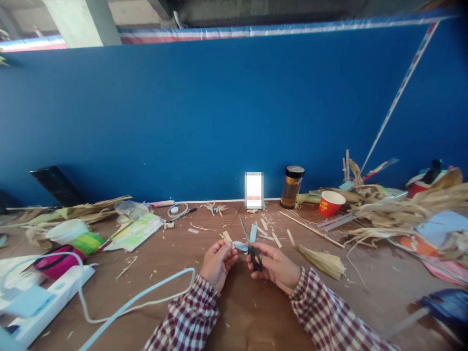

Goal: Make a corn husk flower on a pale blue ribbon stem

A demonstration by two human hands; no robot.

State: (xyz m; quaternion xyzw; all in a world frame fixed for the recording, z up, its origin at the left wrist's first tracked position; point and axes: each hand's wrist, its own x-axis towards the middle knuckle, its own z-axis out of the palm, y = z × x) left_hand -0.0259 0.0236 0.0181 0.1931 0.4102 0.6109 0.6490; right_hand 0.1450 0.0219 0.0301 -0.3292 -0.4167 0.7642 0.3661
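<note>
Scissors [252,247] with black handles sit at the near centre of the table [256,312], held in the right hand [276,265]. Its fingers are clenched about the handles, and the blades stand apart, pointing to 12 o'clock. The left hand [218,263] is just beside them at 9 o'clock. Its fingers pinch a pale strip [238,245] whose free end reaches the blades. Both sleeves are red-and-white check.

Containers:
- At 1 o'clock from the hands, against the wall, a glass jar [291,186] with a black lid stands upright and holds amber contents.
- Just beside it at 3 o'clock a red paper cup [331,203] is tilted towards the camera. Its white inside shows, but its contents cannot be told.
- At 9 o'clock, well apart, there is a white tub [68,230], with a green object [87,242] touching it and a pink pouch [58,261] near it.

Surface and room:
- The table is brown wood, strewn with husk trimmings and slivers.
- Dried husks [402,204] are heaped at 2 to 3 o'clock, and more husks [73,209] lie at 10 o'clock.
- A white power strip [47,302] lies at 8 o'clock, and its cable [139,297] loops towards the left sleeve.
- A plain blue wall [219,122] backs the table.
</note>
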